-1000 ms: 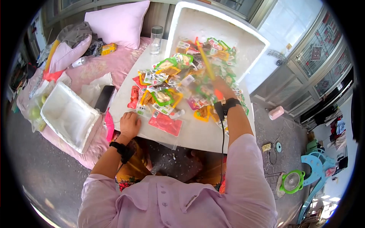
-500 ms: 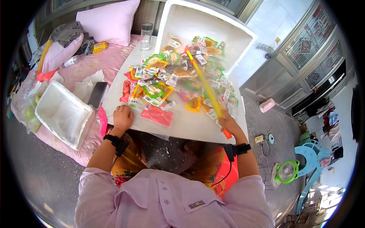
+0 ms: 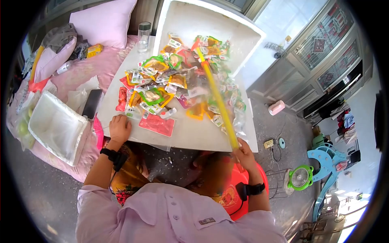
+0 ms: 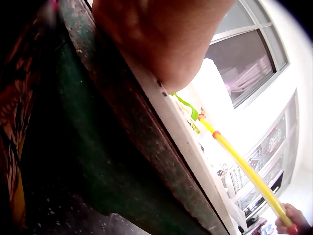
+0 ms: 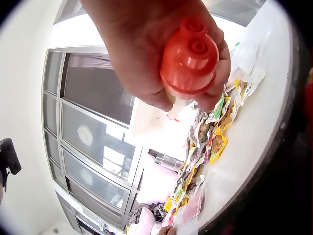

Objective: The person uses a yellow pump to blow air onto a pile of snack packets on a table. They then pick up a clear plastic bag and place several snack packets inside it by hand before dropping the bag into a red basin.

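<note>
My right hand (image 3: pixel 245 156) grips a long yellow rod (image 3: pixel 219 103) with red end pieces, near its lower end at the table's front right. The rod slants across a heap of small snack packets (image 3: pixel 154 97), its red tip at the far part of the heap. In the right wrist view the rod's rounded red end cap (image 5: pixel 190 63) sticks out of my fist. My left hand (image 3: pixel 120 127) rests on the front left of the white table (image 3: pixel 121 139), holding nothing. Close by it lies a flat pink-red packet (image 3: pixel 157 123).
Behind the heap a white foam box (image 3: pixel 239 32) opens toward me. A lidded glass (image 3: pixel 143 38) stands at the table's back left. Left of the table are an empty foam tray (image 3: pixel 58 125), a dark phone (image 3: pixel 92 103) and a pillow (image 3: pixel 103 22). A red stool (image 3: pixel 261 174) is at right.
My right hand has drawn back toward me from over the right of the heap to the front edge, bringing the rod along. My left hand stays on the table. The head view has shifted slightly.
</note>
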A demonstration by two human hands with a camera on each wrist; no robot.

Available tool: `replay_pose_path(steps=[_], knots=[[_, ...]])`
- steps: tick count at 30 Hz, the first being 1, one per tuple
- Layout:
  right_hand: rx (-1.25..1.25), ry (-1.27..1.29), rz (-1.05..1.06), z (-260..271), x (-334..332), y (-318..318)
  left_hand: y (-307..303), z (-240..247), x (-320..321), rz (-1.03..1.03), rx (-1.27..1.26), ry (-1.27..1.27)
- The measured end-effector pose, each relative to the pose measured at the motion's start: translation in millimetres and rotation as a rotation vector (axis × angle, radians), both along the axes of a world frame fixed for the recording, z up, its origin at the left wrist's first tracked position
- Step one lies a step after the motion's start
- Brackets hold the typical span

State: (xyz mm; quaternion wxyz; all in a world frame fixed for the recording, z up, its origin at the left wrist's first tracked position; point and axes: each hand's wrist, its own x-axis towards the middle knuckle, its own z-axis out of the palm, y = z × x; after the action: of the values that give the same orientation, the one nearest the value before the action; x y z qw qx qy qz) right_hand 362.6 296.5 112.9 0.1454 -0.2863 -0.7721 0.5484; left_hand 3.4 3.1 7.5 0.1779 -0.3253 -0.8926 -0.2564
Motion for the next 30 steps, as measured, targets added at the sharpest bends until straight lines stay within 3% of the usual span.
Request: replay_pose_path(steps=[6,11,15,19,22,23,26,27,30], knots=[[0.219,-0.079,-0.133,36,-107,89,-1,-1,-1,0.005,0.008,0.015],[0.715,-0.151,-0.130,24,-188,182,0,-3,-2,0.006,-0.001,0.000],[0.549,-0.296,-0.114,27,-213,197,0,-2,-3,0.009,-0.002,0.012],[0.680,-0.403,-0.111,1,-209,207,-1,-3,-4,0.006,0.011,0.024],[0.287,-0.286,-0.047,-6,-184,193,1,-4,-4,0.013,-0.021,-0.001],[0.493,-0.285,0.041,-14,-171,194,1,-3,-3,0.014,-0.023,-0.012],[0.551,-0.091,0.054,-56,-134,200,0,-2,-3,0.022,-0.033,-0.032],[0.331,-0.236,-0.125,-14,-116,140,0,-2,-3,0.024,-0.036,-0.036],[0.060,-0.254,-0.160,9,-73,84,0,0,-1,0.020,-0.024,-0.015]])
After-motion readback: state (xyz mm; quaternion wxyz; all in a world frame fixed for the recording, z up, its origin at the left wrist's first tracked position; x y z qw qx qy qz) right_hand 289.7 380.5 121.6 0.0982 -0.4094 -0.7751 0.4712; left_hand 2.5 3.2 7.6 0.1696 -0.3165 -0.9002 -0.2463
